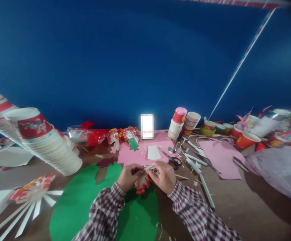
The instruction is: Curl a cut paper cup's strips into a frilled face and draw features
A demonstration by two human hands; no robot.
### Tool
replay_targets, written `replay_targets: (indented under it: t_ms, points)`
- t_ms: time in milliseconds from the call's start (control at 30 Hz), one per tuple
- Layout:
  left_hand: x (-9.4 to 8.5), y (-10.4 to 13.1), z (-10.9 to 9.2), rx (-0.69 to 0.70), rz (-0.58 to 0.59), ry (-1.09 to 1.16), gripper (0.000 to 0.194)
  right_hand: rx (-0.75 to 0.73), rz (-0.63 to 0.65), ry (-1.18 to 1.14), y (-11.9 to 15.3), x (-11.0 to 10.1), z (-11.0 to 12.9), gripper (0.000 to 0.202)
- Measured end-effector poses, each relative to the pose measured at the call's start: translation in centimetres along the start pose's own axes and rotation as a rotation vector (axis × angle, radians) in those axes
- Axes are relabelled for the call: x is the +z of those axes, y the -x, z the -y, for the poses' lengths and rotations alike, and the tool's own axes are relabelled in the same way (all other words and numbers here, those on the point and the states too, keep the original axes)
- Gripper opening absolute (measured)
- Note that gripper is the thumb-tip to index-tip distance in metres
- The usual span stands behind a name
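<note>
In the middle of the head view, my left hand (130,176) and my right hand (164,176) come together with fingertips pinched. Between them hangs a paper cutout (142,187) with a pale middle and a frilled red edge. My left fingers close on its upper part. A small white paper strip (150,166) sits in my right fingers; its exact join to the cutout is hidden. Beneath the hands lies a large round green paper sheet (72,204). Just beyond them are a white paper piece (154,152) on pink paper (130,154) and black-handled scissors (173,161).
Stacked paper cups (50,144) lean at the left, near a fan of cut white strips (30,214). Two cup stacks (177,122) stand at the back. On the right are a glue gun (193,165), another pink sheet (219,157), several cups (248,140) and a plastic bag (281,170).
</note>
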State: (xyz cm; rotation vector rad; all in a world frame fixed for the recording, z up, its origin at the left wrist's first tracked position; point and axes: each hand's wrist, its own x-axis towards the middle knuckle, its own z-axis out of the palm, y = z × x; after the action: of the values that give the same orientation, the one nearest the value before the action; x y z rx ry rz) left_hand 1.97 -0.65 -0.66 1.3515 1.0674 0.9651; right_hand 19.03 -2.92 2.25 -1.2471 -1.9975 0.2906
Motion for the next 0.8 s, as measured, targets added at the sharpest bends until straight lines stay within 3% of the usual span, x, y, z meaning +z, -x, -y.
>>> replay_targets:
  t_ms: [433, 700, 800]
  points:
    - [-0.10, 0.12, -0.24, 0.006, 0.097, -0.005, 0.014, 0.071, -0.061, -0.173, -0.20, -0.27, -0.13, 0.027]
    - [0.00, 0.34, -0.29, 0.155, 0.224, -0.150, 0.017, 0.077, -0.038, -0.064, -0.18, -0.32, -0.18, 0.025]
    - [-0.06, 0.44, -0.62, 0.107, 0.220, -0.203, 0.022, 0.057, -0.026, -0.035, -0.15, -0.15, -0.22, 0.023]
